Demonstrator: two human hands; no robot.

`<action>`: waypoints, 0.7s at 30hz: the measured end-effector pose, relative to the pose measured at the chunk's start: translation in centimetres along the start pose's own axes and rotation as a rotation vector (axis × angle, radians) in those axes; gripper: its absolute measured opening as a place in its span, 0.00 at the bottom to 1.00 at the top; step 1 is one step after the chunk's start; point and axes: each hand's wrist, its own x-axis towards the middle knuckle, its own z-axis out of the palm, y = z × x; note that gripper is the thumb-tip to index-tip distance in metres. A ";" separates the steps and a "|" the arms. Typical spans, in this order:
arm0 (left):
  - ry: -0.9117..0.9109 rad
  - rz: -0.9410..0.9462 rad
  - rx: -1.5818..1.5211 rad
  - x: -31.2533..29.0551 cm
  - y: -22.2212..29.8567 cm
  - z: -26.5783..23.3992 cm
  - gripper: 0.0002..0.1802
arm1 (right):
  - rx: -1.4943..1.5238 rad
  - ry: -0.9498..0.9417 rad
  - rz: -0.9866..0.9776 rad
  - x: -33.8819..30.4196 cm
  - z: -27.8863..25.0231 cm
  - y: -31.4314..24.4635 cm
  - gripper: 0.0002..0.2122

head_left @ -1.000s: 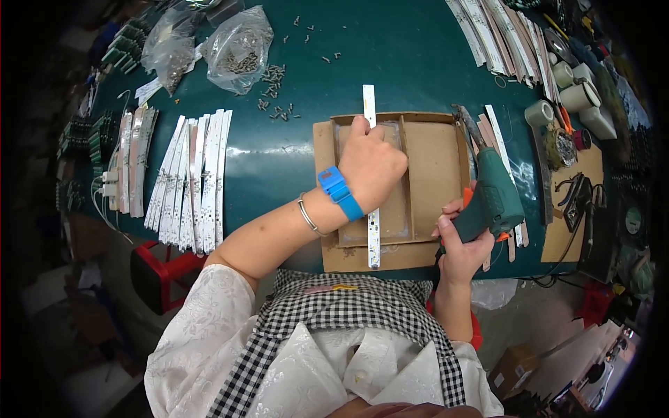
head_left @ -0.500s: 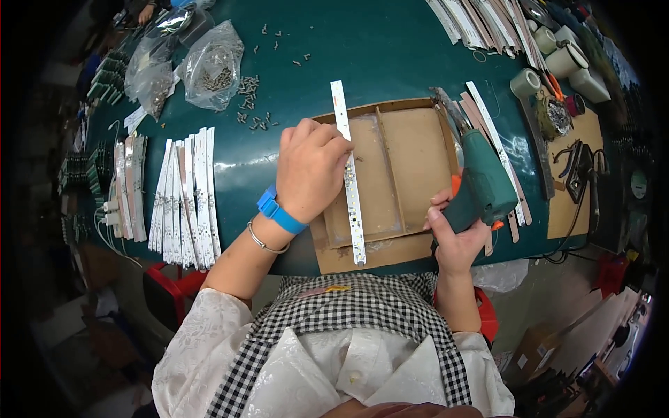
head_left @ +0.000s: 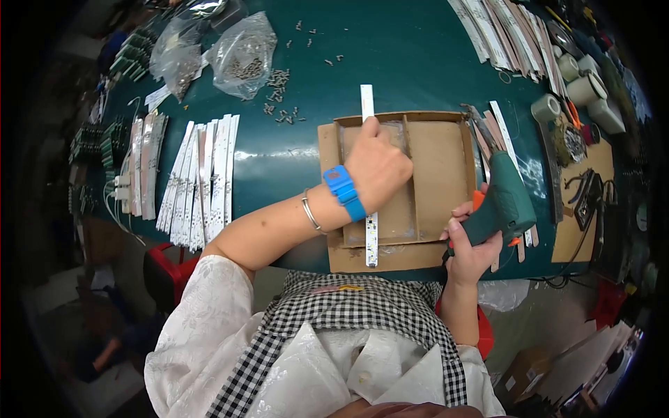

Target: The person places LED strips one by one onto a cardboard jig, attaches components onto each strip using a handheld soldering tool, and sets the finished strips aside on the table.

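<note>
The left hand point(head_left: 380, 167) is now lying across the middle of a white light strip point(head_left: 372, 240), whereas half a second ago it was resting at the strip's left side. The strip itself is keeping about the same place over the cardboard tray point(head_left: 440, 167). For the work in hand, this shift is leaving the strip's middle covered, with only its two ends showing.

The strip is running lengthwise over the tray's left compartment, its ends reaching past the tray's far and near edges. The left fingers are curling over it, one finger point(head_left: 371, 127) lying along it near the tray's far edge; whether they are pinching or only pressing, I cannot tell.

The right hand point(head_left: 474, 258) is still grasping a green gun-shaped tool point(head_left: 512, 202) by the handle, beside the tray's right edge, its tip pointing toward the far right corner. Toward the left edge of the table point(head_left: 286, 188), more strips point(head_left: 202, 177) are lying in a row.
</note>
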 end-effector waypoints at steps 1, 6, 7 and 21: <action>0.027 0.016 -0.004 -0.1 0.0 0.0 0.05 | -0.001 0.002 -0.006 0.0 0.0 -0.1 0.31; 0.048 0.011 -0.029 -0.4 0.4 -0.1 0.06 | -0.044 0.005 -0.005 -0.1 -0.2 -0.1 0.31; 0.051 0.006 -0.025 -0.5 0.4 -0.1 0.06 | -0.043 -0.002 -0.009 -0.1 -0.2 0.0 0.31; 0.025 -0.376 -1.282 -2.1 -1.0 -3.3 0.03 | -0.026 -0.031 0.039 0.1 2.2 -1.4 0.32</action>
